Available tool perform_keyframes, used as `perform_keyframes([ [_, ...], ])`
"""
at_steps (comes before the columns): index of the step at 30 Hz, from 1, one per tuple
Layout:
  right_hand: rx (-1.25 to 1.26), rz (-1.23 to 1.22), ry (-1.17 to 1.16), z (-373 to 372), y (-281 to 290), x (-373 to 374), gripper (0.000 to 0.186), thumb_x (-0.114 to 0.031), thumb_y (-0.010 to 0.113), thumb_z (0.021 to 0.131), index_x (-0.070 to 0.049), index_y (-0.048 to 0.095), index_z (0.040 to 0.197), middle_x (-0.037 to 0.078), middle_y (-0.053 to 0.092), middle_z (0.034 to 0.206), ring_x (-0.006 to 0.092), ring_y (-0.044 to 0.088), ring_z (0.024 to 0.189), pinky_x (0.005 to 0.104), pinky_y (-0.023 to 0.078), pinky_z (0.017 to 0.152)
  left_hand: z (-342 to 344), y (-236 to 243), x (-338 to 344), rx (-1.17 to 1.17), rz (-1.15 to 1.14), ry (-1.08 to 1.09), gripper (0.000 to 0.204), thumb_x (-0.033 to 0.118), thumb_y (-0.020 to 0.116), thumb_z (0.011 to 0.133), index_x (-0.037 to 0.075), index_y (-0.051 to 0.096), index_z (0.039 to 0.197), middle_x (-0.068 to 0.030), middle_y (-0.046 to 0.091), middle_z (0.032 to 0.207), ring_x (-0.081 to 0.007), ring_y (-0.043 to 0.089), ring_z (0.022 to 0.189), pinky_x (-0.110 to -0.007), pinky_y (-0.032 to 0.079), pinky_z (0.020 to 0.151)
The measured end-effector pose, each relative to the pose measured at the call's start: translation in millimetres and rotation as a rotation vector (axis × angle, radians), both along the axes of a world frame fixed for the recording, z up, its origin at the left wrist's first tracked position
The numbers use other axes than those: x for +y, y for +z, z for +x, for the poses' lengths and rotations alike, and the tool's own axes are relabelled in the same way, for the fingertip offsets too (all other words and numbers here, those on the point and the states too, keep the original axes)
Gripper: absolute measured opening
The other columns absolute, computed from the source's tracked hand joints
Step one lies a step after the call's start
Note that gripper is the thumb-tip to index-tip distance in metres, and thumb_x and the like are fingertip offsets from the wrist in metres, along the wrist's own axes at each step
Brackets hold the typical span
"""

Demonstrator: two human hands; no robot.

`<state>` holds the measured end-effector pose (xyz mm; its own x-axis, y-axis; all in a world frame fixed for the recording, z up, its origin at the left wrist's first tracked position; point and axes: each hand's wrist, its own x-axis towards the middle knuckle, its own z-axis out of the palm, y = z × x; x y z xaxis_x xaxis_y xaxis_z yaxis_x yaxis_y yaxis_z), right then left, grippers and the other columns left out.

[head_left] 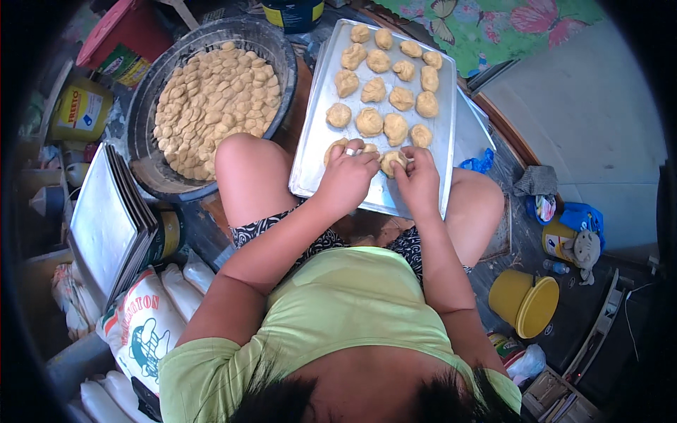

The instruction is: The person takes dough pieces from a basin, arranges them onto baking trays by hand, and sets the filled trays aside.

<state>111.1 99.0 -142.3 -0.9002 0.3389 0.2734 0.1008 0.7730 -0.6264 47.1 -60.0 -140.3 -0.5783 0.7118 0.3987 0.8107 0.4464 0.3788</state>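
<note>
A metal tray (314, 166) lies across my lap, with rows of rounded yellowish dough balls (369, 122) on it. At its near edge, my right hand (421, 176) has thumb and fingers closed on the side of one dough ball (393, 163). My left hand (348, 178) is just left of that ball, its fingers curled down among the nearest dough pieces. A dough piece (334, 149) shows partly behind the left fingers. A small white band is on one left finger. What the left fingertips grip is hidden.
A large black basin (138, 134) of flattened dough pieces (215, 106) stands at the far left. Stacked metal trays (106, 218) lean at the left above a printed sack (148, 324). A yellow bucket (511, 296) lies at the right. Behind the tray is a butterfly-patterned sheet (486, 28).
</note>
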Motion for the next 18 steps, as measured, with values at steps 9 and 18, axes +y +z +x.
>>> perform_keyframes([
  [9,-0.049,0.066,0.154,3.7,14.2,-11.7,0.033,-0.01,0.063,0.072,-0.006,0.058,0.105,0.013,0.057,0.096,0.0313,0.052,0.097,0.0398,0.041,0.083,-12.5,8.4,-20.0,-0.11,0.054,-0.092,0.024,0.004,0.056,0.069,0.008,0.064,0.091,-0.0067,0.059,0.115,-0.0244,0.059,0.092,-0.039,0.039,0.08],
  [18,-0.305,0.23,0.338,-15.3,30.5,-34.5,0.057,-0.023,0.067,0.07,-0.011,0.051,0.123,0.012,0.052,0.118,0.0287,0.043,0.112,0.0425,0.022,0.098,-127.6,1.7,-162.2,-0.102,0.585,0.556,0.035,-0.002,0.053,0.069,0.005,0.061,0.102,-0.0144,0.058,0.111,-0.0319,0.052,0.108,-0.037,0.04,0.093],
])
